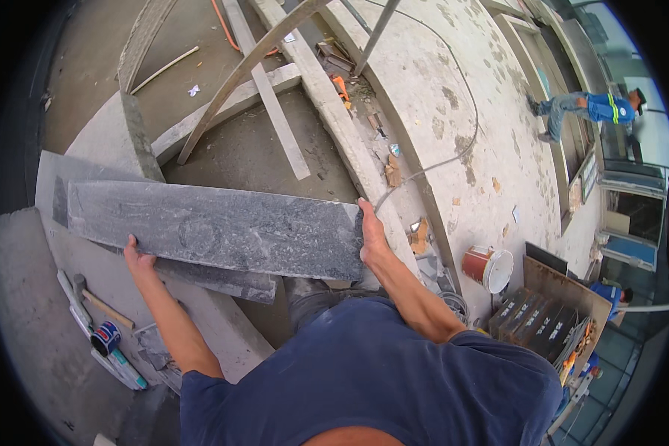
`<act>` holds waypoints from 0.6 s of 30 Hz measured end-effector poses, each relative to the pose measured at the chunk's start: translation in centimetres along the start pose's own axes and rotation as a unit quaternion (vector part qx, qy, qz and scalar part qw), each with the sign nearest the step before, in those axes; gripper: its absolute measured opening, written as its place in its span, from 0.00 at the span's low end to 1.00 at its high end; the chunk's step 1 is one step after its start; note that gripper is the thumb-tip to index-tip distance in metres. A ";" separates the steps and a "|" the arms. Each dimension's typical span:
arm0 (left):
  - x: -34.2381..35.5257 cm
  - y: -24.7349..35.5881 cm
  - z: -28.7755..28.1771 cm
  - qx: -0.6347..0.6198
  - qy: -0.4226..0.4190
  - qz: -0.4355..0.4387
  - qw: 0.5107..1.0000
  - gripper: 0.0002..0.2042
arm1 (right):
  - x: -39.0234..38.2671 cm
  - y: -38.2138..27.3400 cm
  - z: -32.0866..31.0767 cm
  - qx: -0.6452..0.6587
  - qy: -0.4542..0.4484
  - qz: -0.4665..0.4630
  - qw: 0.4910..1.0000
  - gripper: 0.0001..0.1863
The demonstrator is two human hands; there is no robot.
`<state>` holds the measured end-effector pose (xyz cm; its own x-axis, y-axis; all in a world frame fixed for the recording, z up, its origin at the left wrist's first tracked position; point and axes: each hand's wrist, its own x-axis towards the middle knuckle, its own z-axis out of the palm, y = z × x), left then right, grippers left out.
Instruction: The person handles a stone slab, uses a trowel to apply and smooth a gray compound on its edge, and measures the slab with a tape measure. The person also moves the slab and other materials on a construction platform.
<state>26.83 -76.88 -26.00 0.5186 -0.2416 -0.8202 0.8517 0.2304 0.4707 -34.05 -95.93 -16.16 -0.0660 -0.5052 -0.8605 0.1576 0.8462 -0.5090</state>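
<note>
A long dark grey stone slab [223, 227] lies across in front of me, gripped at both ends. My left hand [137, 256] closes on its near edge toward the left, thumb up and the other fingers mostly hidden beneath. Around the slab's right end wraps my right hand [372, 234], its fingertips partly out of sight. Another dark slab [223, 279] shows below the near edge, largely covered by the held one. At the left end the held slab overlaps a pale concrete surface [130, 141]; whether it rests on it I cannot tell.
A hammer [105, 308] and a small blue can [106, 337] lie at left. Ahead, a curved beam [253, 63] and a straight bar [279, 119] cross a concrete-edged pit. A red-brown bucket [487, 267] and black blocks [535, 320] stand at right; a person [595, 109] is beyond.
</note>
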 end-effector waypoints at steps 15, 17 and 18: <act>-26.9 -24.8 8.3 0.023 -0.057 -0.034 0.998 0.37 | 3.4 -0.4 -30.8 0.023 0.235 -0.176 0.956 0.28; -31.8 -30.3 9.6 0.050 -0.105 -0.064 0.991 0.37 | 1.8 1.3 -38.0 0.057 0.293 -0.206 0.932 0.28; -33.9 -33.4 10.1 0.072 -0.117 -0.076 0.988 0.37 | 1.0 2.4 -41.7 0.067 0.325 -0.200 0.922 0.28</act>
<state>-18.44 -85.92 -10.59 0.3731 -0.4781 -0.7952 0.9142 0.0430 0.4031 -74.84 -87.39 -19.22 -0.7148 -0.5276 -0.4591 0.1100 0.5634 -0.8188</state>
